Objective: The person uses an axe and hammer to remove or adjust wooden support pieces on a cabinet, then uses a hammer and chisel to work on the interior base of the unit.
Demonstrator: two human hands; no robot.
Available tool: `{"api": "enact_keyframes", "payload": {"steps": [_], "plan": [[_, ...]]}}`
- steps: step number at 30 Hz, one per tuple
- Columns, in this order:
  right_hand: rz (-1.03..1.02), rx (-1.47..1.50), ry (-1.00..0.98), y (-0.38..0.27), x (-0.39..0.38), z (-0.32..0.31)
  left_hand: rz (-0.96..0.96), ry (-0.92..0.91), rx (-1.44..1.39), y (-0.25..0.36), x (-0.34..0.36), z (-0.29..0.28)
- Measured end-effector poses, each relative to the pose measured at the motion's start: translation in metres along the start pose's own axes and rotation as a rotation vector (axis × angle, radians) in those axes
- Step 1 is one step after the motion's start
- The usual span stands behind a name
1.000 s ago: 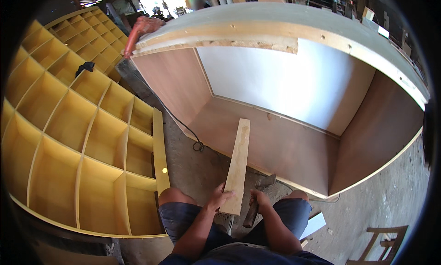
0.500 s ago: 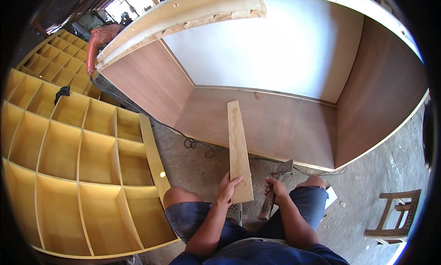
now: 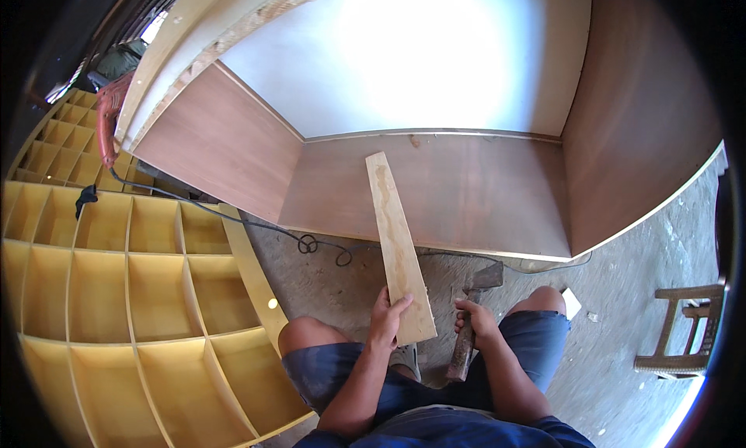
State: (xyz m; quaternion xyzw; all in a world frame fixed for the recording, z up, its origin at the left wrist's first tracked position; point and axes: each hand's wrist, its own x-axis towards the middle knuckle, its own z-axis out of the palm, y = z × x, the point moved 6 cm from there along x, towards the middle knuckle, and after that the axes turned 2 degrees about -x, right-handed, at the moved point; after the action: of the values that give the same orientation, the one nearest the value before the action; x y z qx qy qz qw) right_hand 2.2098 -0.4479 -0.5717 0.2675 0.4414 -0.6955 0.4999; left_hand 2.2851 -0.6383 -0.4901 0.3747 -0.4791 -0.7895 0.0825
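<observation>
My left hand point(image 3: 385, 317) grips a pale wooden board point(image 3: 398, 238) near its lower end, the thumb lying across its face. The board points away from me, its far end over the floor panel of a large wooden cabinet point(image 3: 435, 191). My right hand point(image 3: 477, 324) is closed around the handle of a hammer point(image 3: 461, 356), whose dark, worn metal head point(image 3: 488, 276) sticks out beyond my fingers. The hammer is held just right of the board, over my knees, apart from it. The cabinet has reddish-brown inner walls and a white back panel.
A yellow compartment shelf unit point(image 3: 101, 292) spreads along the left. A red power drill point(image 3: 110, 122) hangs at the cabinet's left edge, its black cord point(image 3: 233, 219) trailing over the concrete floor point(image 3: 326, 292). To the right stands a wooden chair or stool point(image 3: 682, 331); a white scrap point(image 3: 571, 303) lies by my knee.
The view has tilted down and shifted a little, moving the cabinet and drill up and left in the picture. Both hands keep hold of the board and hammer; the board slants slightly more.
</observation>
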Motion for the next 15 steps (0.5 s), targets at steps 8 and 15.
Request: {"api": "enact_keyframes", "payload": {"steps": [8,15], "plan": [[0.017,0.048,0.017,0.005,-0.007,-0.003,0.032,0.002,0.034,-0.009,0.008,-0.006],[-0.024,-0.002,0.03,0.006,-0.008,-0.003,0.041,-0.008,0.062,-0.016,0.018,-0.007]]}}
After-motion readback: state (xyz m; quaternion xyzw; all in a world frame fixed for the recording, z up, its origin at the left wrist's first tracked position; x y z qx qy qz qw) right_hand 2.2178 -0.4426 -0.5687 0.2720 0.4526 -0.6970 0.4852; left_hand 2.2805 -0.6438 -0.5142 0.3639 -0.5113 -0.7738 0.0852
